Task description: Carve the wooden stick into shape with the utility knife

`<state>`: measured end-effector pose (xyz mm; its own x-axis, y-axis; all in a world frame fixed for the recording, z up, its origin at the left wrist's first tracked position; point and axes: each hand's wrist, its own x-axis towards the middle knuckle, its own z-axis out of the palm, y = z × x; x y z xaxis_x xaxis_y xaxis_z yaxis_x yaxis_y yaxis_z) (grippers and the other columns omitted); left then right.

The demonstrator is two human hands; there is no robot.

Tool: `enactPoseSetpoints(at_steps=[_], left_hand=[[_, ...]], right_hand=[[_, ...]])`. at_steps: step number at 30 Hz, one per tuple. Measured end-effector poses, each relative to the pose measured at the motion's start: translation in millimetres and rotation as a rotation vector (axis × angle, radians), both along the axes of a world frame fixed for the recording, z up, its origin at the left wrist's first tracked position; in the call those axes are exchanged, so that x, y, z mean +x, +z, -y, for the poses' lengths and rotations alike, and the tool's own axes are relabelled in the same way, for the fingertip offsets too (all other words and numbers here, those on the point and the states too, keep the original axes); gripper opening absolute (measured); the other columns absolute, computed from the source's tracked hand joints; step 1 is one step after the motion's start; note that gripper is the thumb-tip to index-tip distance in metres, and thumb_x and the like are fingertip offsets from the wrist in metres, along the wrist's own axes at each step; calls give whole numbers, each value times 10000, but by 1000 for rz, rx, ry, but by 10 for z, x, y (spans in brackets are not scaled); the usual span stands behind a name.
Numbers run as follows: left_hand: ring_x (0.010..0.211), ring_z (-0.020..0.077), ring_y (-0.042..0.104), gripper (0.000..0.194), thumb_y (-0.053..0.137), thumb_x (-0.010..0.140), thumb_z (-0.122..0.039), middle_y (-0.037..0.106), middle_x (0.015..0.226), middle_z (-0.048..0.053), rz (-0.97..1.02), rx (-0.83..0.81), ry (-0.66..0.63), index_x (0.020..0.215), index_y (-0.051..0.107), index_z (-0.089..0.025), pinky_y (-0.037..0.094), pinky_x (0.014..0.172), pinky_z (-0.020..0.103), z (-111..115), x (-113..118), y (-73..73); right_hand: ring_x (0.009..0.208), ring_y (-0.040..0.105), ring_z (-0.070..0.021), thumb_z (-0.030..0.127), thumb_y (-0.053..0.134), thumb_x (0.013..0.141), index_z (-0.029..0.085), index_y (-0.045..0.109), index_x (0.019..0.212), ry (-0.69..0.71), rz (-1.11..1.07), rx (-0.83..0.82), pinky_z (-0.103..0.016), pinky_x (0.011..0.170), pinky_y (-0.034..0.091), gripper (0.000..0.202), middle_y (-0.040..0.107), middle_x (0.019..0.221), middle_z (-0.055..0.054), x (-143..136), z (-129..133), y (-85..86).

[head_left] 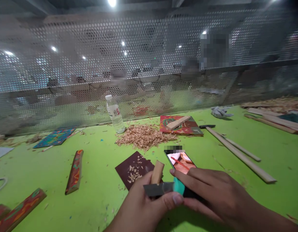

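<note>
My left hand [144, 203] is closed around a small piece of wood [158, 170], whose pale end sticks up past the fingers. In my right hand [219, 193] is a carving knife [161, 189] with a black and teal handle. Its blade lies across the wood, pointing left, and my left thumb rests near where blade meets handle. Just beyond the hands, a smartphone [181, 161] lies with a picture on its screen. A dark brown square sheet [123, 167] with wood shavings on it lies partly behind my left hand.
Beyond lie a shavings heap [145, 137], a water bottle [115, 114] and a painted board [197, 129] bearing a wood strip. A hammer [241, 154] lies at right; painted wood pieces [75, 170] lie at left. A perforated metal screen [149, 64] closes the table's back.
</note>
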<state>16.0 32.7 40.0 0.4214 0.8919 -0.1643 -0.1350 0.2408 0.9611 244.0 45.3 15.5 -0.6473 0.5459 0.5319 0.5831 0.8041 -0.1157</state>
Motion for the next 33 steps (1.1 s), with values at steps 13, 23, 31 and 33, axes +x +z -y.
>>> enactPoseSetpoints(at_steps=[13,23,31,33], left_hand=[[872,237,592,392,872,772,-532,670,830,46,-63,-1,89,862,723,-181,462,853,352,-4,66,-42],[479,93,312,550,850,766,-601,323,509,-102,-171,-61,185,625,456,-244,246,463,259,9,125,-108],[510,96,350,437,676,914,-585,393,582,-79,-277,-56,122,739,510,-220,286,489,260,5,66,-46],[625,115,434,386,712,906,-540,487,698,-45,-246,-5,110,813,565,-196,375,589,257,23,42,9]], right_hand=[[802,775,-251,345,407,1139,194,559,1448,-81,-60,-5,-355,640,608,375,787,1030,-120,-84,81,-16],[972,785,-288,315,459,1124,233,507,1473,-187,-119,-42,-404,754,620,362,780,1161,-119,-114,146,-64],[706,748,-236,464,482,1111,227,592,1404,-287,-202,-30,-346,574,547,392,763,947,-73,-40,29,15],[723,754,-230,474,499,1104,235,620,1373,-283,-227,-44,-325,559,546,379,771,948,-69,-36,6,45]])
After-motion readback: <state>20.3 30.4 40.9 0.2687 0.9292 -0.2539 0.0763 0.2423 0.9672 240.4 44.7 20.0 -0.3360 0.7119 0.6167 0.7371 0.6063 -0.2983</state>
